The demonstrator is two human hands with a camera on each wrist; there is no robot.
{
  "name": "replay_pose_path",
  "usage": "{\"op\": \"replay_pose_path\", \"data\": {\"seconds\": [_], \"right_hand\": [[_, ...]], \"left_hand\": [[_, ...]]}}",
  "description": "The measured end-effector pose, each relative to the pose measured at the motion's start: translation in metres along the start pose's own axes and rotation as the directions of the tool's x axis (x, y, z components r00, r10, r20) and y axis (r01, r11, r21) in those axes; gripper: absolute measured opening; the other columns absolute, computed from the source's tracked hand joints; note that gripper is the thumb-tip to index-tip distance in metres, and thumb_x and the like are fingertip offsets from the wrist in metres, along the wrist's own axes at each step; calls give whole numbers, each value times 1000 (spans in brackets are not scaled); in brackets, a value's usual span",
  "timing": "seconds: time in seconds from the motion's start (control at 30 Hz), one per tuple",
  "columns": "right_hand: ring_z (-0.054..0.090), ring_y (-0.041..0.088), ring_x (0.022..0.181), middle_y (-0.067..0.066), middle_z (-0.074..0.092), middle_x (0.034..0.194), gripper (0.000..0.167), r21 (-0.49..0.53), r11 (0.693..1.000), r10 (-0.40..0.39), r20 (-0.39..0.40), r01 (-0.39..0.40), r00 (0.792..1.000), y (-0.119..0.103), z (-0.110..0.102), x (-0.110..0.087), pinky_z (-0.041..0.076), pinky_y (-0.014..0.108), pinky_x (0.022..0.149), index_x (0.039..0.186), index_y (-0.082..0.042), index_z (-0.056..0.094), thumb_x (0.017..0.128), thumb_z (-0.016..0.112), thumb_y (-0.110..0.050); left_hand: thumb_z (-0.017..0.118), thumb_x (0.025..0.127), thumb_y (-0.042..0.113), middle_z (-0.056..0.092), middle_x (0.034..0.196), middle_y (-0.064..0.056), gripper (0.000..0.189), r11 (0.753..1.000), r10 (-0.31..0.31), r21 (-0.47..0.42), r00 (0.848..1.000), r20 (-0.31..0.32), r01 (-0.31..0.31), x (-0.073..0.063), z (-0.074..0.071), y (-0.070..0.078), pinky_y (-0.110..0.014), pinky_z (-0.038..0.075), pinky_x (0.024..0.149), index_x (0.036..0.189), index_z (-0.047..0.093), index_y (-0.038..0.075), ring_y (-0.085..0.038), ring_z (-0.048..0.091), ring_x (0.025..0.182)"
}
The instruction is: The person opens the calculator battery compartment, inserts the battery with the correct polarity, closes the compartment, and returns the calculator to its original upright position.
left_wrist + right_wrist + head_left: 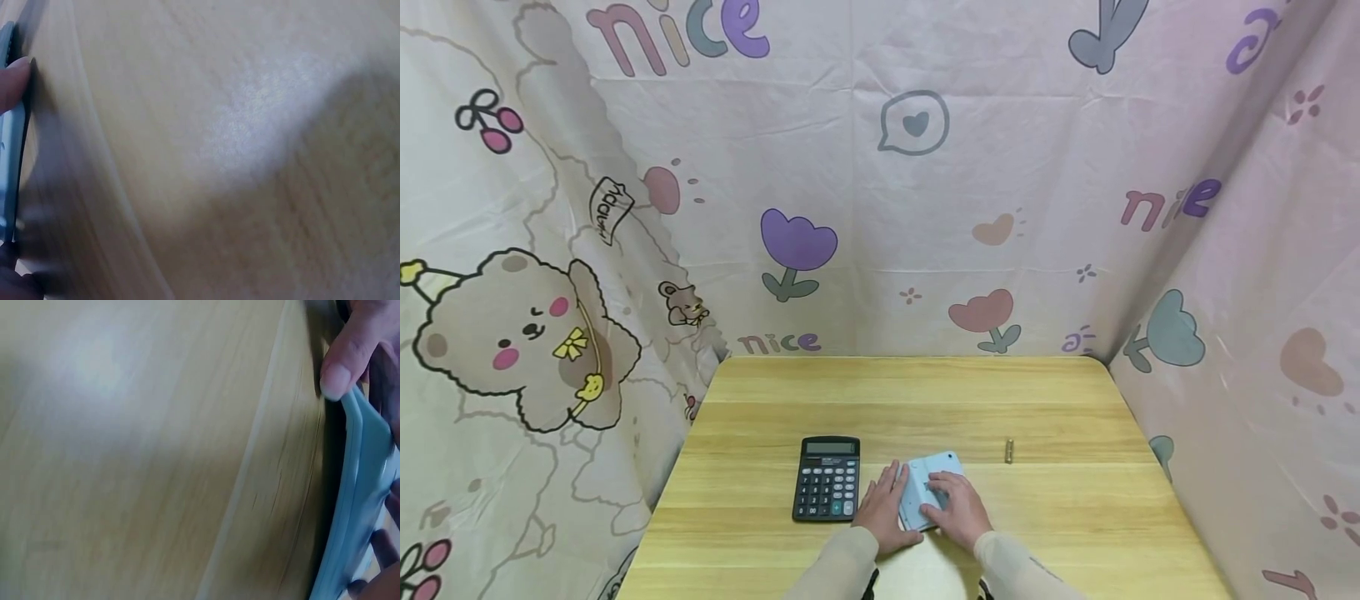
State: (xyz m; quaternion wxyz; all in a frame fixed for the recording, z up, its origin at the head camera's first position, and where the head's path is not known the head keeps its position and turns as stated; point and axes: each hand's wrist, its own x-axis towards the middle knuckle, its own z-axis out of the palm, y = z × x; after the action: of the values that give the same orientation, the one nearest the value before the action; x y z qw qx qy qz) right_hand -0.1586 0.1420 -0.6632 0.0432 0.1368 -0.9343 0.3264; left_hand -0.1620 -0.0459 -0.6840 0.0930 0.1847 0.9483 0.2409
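"Okay, start with the head view: what are the hands at?"

"Both are on a light-blue device (917, 492), which lies on the wooden tabletop (1075, 517), a little right of the middle of the near half. It sits slightly turned, with a small dark round spot at its far right corner."

"And the fingers?"

"The left hand (882, 510) has its fingers long and close together along the device's left side, the thumb spread out by its near end. The right hand (959, 508) lies over the right part, fingers bent and thumb apart from them. Whether they pinch anything, I can't tell."

"What's around them?"

"A black calculator (827, 492), display at the far end, just left of the left hand. A small gold-brown cylinder (1009, 451) lies alone to the right, farther off than the right hand. Pale sleeves (1022, 571) cover both forearms, and a printed cloth (917, 208) hangs behind the tabletop."

"Left wrist view?"

"Mostly bare wood, blurred. At the left edge there's a strip of the device, with a thumb (12, 86) against its side; the dark shapes below are too dim to read."

"Right wrist?"

"The device runs down the right edge, seen along its side. A thumb (340, 372) touches its upper corner, and some fingers (384, 547) meet it lower down. Whose they are, I can't say."
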Motion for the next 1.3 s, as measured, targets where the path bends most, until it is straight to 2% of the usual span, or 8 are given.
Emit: {"op": "replay_pose_path", "data": {"seconds": [0.23, 0.5, 0.9, 1.03, 1.3], "right_hand": [[61, 30, 107, 9, 70, 109, 29, 41, 993, 112, -88, -108, 990, -8, 7, 3, 46, 49, 97, 96, -6, 73, 74, 82, -24], [62, 30, 104, 9, 70, 105, 31, 56, 991, 123, -107, -118, 987, -9, 10, 3, 48, 48, 95, 97, -6, 72, 72, 83, -22], [56, 18, 91, -3, 65, 93, 29, 95, 985, 159, -137, -147, 978, -10, 13, 3, 49, 40, 83, 92, -14, 66, 70, 84, -23], [54, 14, 85, -7, 63, 87, 26, 116, 980, 177, -122, -164, 977, -12, 13, 4, 49, 36, 78, 91, -16, 65, 72, 82, -23], [51, 9, 78, -12, 58, 78, 14, 159, 961, 239, -56, -227, 969, -17, 10, 8, 45, 30, 71, 91, -17, 63, 83, 74, -22]], "left_hand": [[80, 63, 57, 15, 159, -12, 118, 1000, 11, 2, 1000, -6, -11, 0, -2, 1, -52, 22, 114, 154, 19, 12, -30, 19, 144], [80, 63, 58, 16, 159, -12, 119, 1000, 13, 5, 1000, -14, -13, -1, -1, -1, -53, 22, 114, 154, 20, 11, -31, 20, 144], [80, 62, 58, 13, 160, -11, 121, 1000, 8, 4, 1000, -11, -8, 0, 2, -1, -51, 21, 114, 155, 17, 14, -29, 17, 145], [80, 61, 59, 13, 160, -10, 121, 1000, 6, 0, 1000, -8, -6, 1, 2, -2, -51, 20, 115, 155, 17, 14, -29, 17, 145], [80, 62, 60, 15, 160, -9, 120, 1000, -4, -6, 1000, 12, 4, 2, 2, -3, -51, 22, 115, 155, 18, 16, -29, 19, 144]]}}
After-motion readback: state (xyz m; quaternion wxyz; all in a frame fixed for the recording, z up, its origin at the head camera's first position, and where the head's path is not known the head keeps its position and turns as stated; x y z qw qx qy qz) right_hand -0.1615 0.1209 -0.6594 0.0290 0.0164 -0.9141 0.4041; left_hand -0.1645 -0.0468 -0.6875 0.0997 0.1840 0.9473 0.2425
